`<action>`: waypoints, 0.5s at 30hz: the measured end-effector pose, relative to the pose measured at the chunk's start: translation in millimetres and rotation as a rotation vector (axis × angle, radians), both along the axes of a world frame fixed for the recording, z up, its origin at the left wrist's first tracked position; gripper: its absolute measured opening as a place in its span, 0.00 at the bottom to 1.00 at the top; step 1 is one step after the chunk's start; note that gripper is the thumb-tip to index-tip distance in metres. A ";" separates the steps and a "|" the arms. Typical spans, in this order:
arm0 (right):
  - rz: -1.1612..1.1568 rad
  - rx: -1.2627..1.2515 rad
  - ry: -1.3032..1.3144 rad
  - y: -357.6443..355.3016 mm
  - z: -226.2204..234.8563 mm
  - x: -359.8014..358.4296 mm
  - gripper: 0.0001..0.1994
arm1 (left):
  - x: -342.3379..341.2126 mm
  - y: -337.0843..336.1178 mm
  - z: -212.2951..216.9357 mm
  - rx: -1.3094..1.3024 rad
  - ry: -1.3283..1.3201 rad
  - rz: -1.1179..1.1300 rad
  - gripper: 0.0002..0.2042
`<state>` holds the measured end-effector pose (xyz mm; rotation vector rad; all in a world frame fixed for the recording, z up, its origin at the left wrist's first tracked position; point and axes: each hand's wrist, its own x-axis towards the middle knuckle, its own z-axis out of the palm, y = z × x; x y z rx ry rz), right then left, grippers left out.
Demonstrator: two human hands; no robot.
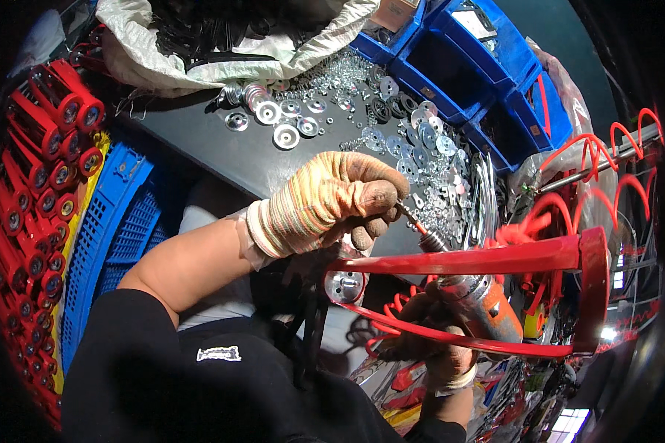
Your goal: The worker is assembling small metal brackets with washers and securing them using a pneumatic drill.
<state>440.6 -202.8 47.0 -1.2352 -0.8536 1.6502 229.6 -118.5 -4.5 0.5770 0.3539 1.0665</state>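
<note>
My left hand [325, 199], in a striped knit glove with worn brown fingertips, is closed in a pinch at the tip of a thin driver bit [414, 221]. Anything small between those fingertips is hidden. The bit belongs to an orange and grey power screwdriver [488, 306], which my gloved right hand [447, 362] grips from below, partly behind a red frame. This long U-shaped red metal frame [465, 260] lies across the front of the screwdriver, with a silver disc [343, 288] between its arms at the left end.
Loose washers, discs and small hardware [421, 140] cover part of the dark table [199, 136]. Blue bins [451, 66] and a white sack [133, 52] of black parts stand behind. Red frames with wheels [44, 192] pile beside a blue crate [96, 244]; a red coiled hose [591, 155] hangs right.
</note>
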 end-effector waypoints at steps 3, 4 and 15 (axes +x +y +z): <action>0.006 -0.045 0.037 -7.4 2.7 13.3 0.27 | -11.7 3.3 9.0 0.098 0.198 -0.034 0.10; 0.003 -0.066 0.047 -10.9 2.8 16.7 0.27 | -12.6 5.1 9.9 0.103 0.277 -0.064 0.12; -0.018 -0.276 0.180 -18.3 -0.8 0.6 0.28 | 0.7 1.6 -44.0 0.465 0.195 0.337 0.30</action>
